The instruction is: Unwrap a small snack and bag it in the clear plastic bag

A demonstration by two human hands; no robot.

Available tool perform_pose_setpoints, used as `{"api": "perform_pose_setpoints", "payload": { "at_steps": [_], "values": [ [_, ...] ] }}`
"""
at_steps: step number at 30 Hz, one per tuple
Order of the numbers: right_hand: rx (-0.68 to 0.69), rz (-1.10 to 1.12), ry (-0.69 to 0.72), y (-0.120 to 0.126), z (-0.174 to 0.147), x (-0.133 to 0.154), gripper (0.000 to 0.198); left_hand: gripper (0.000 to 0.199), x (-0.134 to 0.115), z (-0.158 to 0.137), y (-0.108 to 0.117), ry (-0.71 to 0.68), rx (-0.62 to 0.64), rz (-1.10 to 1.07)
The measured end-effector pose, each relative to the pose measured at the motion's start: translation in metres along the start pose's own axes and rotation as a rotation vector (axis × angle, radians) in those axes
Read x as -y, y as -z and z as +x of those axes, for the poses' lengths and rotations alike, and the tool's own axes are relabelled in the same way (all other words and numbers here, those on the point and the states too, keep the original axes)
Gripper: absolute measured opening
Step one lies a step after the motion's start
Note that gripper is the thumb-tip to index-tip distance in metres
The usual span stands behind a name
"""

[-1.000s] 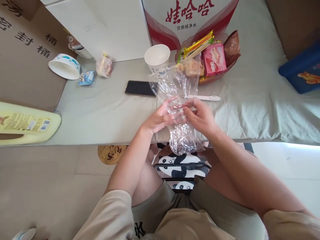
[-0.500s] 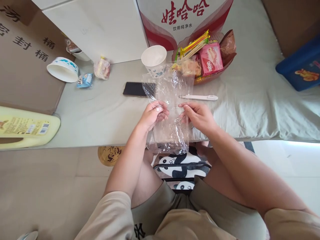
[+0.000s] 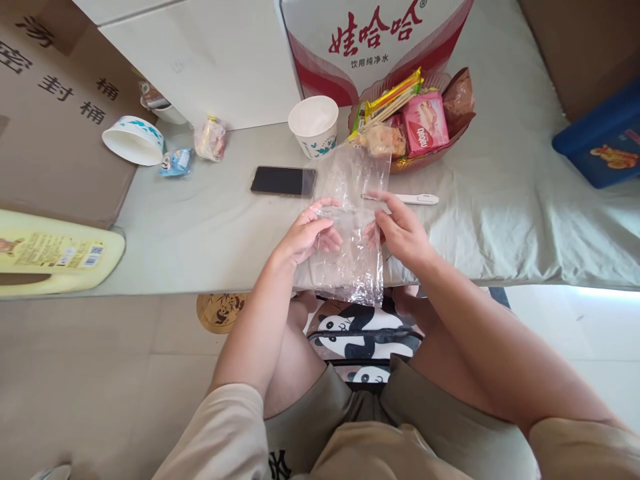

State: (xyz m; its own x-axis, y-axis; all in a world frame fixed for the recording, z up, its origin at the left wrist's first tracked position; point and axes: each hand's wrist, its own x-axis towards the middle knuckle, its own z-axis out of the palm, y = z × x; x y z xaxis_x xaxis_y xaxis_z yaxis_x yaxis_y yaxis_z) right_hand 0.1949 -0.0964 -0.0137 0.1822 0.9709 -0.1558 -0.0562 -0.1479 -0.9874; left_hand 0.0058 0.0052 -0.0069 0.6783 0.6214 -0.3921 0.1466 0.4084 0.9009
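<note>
Left hand (image 3: 303, 237) and right hand (image 3: 404, 230) hold a clear plastic bag (image 3: 351, 260), fingers loosely curled around its edges; gentle, even tension should keep it flat.

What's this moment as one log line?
left hand: holding clear plastic | right hand: holding same plastic | phone: lying beyond left hand | paper cup: upright beside snack bowl

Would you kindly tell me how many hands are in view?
2: the left hand at the left side of the clear plastic, and the right hand at its right side. Some fingers show through the plastic.
</note>
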Motion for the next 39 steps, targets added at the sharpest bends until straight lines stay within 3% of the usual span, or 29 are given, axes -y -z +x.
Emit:
{"api": "perform_pose_setpoints", "payload": {
  "at_steps": [6,11,14,17,21,25,26,30,32,35,39],
  "values": [
    [0.001,0.063,0.098,-0.002,-0.001,0.000,0.035,0.028,0.001,0.000,0.002,-0.032,-0.003,-0.118],
    [-0.018,0.164,0.114,0.000,0.001,-0.002,0.030,0.012,-0.001,0.003,0.005,0.059,0.053,-0.216],
    [0.015,0.218,0.080,0.004,0.001,-0.002,0.021,0.028,-0.001,0.006,0.007,0.105,0.078,-0.224],
    [0.033,0.183,0.051,0.006,0.000,-0.002,0.030,0.040,0.002,0.008,0.006,0.085,0.031,-0.179],
    [-0.051,-0.015,0.076,0.005,-0.001,-0.001,0.046,0.031,0.004,0.006,0.004,-0.033,-0.113,-0.069],
    [-0.091,-0.201,0.124,0.003,0.000,-0.002,0.023,0.036,0.005,0.006,0.002,-0.138,-0.164,-0.058],
    [-0.108,-0.176,0.127,0.003,0.001,-0.002,0.023,0.039,0.005,0.007,0.001,-0.162,-0.175,-0.085],
    [-0.148,0.056,0.099,0.004,0.006,-0.005,0.053,0.046,0.003,0.009,0.004,-0.208,-0.230,-0.216],
    [-0.073,0.096,0.056,0.004,0.008,-0.006,0.046,0.051,0.000,0.008,0.005,-0.222,-0.251,-0.281],
    [-0.015,0.075,0.034,0.003,0.009,-0.006,0.029,0.055,-0.003,0.006,0.006,-0.216,-0.227,-0.380],
    [-0.137,0.016,0.093,0.001,0.008,-0.005,0.026,0.067,0.001,0.004,0.002,-0.083,-0.111,-0.328]
  ]
}}
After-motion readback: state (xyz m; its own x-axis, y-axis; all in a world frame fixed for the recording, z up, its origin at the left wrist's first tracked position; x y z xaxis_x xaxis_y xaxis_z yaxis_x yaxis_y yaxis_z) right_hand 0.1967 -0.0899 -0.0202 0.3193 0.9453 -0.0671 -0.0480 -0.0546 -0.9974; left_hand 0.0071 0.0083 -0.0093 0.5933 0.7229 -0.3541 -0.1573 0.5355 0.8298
